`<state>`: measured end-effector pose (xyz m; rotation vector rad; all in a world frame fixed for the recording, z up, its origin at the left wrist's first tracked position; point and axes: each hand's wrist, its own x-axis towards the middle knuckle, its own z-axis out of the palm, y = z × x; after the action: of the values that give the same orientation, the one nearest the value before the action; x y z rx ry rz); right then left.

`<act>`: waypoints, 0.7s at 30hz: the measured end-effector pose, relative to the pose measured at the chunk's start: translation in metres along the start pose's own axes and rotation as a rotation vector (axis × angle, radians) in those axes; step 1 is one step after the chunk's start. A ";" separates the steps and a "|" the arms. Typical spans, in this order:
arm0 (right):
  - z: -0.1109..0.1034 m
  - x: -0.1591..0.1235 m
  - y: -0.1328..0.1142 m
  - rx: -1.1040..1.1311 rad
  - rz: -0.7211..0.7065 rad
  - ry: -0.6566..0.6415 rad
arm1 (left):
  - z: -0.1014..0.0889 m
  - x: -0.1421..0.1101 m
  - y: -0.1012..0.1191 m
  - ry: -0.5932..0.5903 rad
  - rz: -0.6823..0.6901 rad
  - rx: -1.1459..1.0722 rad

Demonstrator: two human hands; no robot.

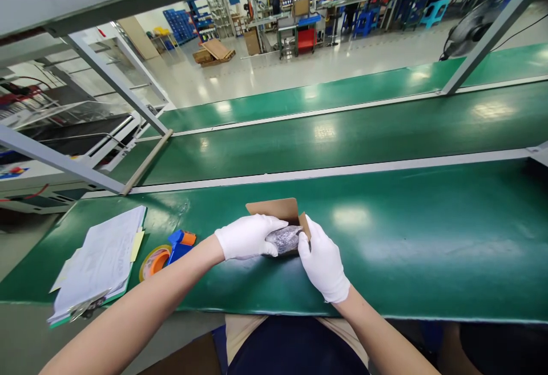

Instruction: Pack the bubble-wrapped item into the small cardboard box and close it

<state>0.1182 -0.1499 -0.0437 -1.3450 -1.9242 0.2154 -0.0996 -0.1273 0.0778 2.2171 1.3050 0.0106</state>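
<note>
Green matting covers the surface (428,238), where the gloved left hand (246,237) is wrapped around a silvery bagged part (285,238) lying at the mouth of a small cardboard box (278,209) braced by the right hand (323,261), so feeding it straight seems wisest.

Left on the green workbench mat (428,249): a clipboard (96,269) stacked with white papers, a yellow sticky note (137,245) poking out at its right edge. Just beside it, a tape dispenser (169,252) with blue handle, orange trim and a roll of tape. Beyond the mat, a green conveyor belt (363,129) between pale rails. Grey frame struts (115,81) slanting at left. Upper right, a black fan (471,24). Far off across the pale floor, a wooden pallet (214,52), blue stools (363,21), shelving and seated workers.
</note>
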 end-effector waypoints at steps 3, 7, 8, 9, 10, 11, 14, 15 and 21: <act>0.000 0.000 0.000 0.007 0.001 0.000 | 0.009 -0.004 0.005 0.127 0.005 0.019; -0.002 0.000 -0.001 -0.019 0.006 -0.016 | 0.027 -0.007 0.011 0.357 -0.051 0.142; -0.002 0.000 -0.001 -0.033 0.005 -0.023 | 0.032 -0.007 0.012 0.397 -0.082 0.153; -0.003 0.000 -0.001 -0.049 0.002 -0.027 | 0.036 -0.007 0.011 0.424 -0.111 0.144; -0.003 0.000 -0.001 -0.064 -0.002 -0.026 | 0.040 -0.006 0.010 0.437 -0.133 0.123; -0.003 0.000 -0.001 -0.075 -0.008 -0.023 | 0.042 -0.006 0.008 0.436 -0.142 0.095; -0.003 0.001 -0.002 -0.091 -0.019 -0.010 | 0.041 -0.007 0.000 0.357 -0.093 0.017; -0.003 0.000 -0.003 -0.093 -0.020 -0.005 | 0.039 -0.008 -0.002 0.319 -0.058 -0.008; -0.002 -0.002 -0.004 -0.100 0.002 0.006 | 0.048 -0.010 -0.002 0.369 -0.002 0.019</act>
<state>0.1168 -0.1543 -0.0414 -1.4107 -1.9513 0.1178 -0.0929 -0.1564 0.0385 2.3031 1.5021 0.4267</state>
